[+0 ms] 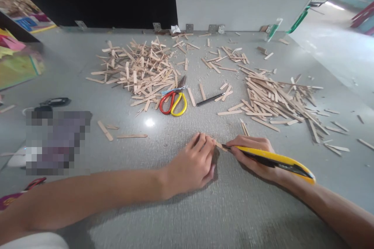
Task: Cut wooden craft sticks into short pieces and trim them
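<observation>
Pinched a thin, flat, pale wooden stick (221, 146) at the fingertips of the left hand (198, 159), curling the fingers close together, knuckles up, just above the grey textured tabletop (163, 218). Grasped a long yellow-and-black cutter (274, 159) in the right hand (254, 155), pointing its dark tip leftward at the stick's free end, between the two hands. Could not tell firm pressing of the tip from mere closeness. Stretched the left forearm (102, 188) out to the left of its hand, nearly level. Angled the right forearm (324, 198) back and outward from its hand, with the cutter's rear end over the wrist. Had red-and-yellow-handled scissors (175, 103) and a slim black rod (210, 99) beyond the left hand, a loose heap of pale wooden sticks (146, 66) farther past it, and a second heap of flat wooden sticks (271, 101) beyond the right hand.
</observation>
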Motion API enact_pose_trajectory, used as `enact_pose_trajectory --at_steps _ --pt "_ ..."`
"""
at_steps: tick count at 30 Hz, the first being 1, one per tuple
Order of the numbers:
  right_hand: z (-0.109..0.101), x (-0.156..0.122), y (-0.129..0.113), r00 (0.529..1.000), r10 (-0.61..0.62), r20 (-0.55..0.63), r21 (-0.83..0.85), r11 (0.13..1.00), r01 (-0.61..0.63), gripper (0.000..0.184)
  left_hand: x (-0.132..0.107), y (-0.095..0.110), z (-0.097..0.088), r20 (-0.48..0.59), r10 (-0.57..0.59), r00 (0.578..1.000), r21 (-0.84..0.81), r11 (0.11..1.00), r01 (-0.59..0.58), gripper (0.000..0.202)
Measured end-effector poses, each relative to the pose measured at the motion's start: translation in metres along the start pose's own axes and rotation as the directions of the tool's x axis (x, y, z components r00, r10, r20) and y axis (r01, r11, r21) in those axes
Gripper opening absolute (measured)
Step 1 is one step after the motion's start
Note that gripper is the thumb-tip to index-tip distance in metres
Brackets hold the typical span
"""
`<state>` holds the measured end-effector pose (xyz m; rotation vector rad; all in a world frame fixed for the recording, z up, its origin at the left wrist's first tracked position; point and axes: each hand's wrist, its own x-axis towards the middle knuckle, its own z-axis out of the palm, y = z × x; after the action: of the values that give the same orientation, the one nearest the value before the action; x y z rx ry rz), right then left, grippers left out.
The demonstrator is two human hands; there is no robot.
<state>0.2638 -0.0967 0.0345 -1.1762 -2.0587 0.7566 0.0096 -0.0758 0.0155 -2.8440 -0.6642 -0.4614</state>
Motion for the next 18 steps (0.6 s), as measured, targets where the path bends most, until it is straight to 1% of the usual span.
enact_pose_trajectory --at_steps 2,6,9,11,14,16,18 --pt "-0.002 -0.001 -0.001 1.000 0.027 -0.001 -0.015 1.000 -0.027 0.018 0.000 0.001 -0.001 -0.009 -0.006 1.000 0.008 1.000 0.006 0.053" --pt "-0.007 0.000 -0.002 0.999 0.043 -0.022 -0.035 0.998 -0.044 0.023 0.001 0.000 -0.003 -0.026 -0.025 0.999 0.052 0.998 0.026 0.054" --pt "-0.009 0.002 -0.002 0.999 0.038 -0.034 -0.055 0.998 -0.040 0.022 0.003 -0.007 -0.003 -0.025 -0.063 0.998 0.075 0.995 0.065 0.035" --pt "-0.009 0.003 -0.001 0.998 0.025 -0.052 -0.068 0.997 -0.029 0.021 0.004 -0.013 -0.003 0.000 -0.092 0.996 0.005 0.996 0.092 0.027" --pt "-0.008 0.003 0.001 0.996 0.026 -0.087 -0.082 0.996 -0.033 0.020 0.007 -0.022 -0.005 0.070 -0.142 0.987 -0.159 0.976 0.152 0.025" --pt "-0.007 0.002 0.004 0.995 0.026 -0.100 -0.092 0.995 -0.035 0.021 0.010 -0.027 -0.010 0.112 -0.193 0.975 -0.258 0.942 0.216 0.025" --pt "-0.007 0.001 0.007 0.994 0.027 -0.102 -0.108 0.993 -0.038 0.020 0.013 -0.031 -0.018 0.146 -0.234 0.961 -0.359 0.893 0.272 0.020"
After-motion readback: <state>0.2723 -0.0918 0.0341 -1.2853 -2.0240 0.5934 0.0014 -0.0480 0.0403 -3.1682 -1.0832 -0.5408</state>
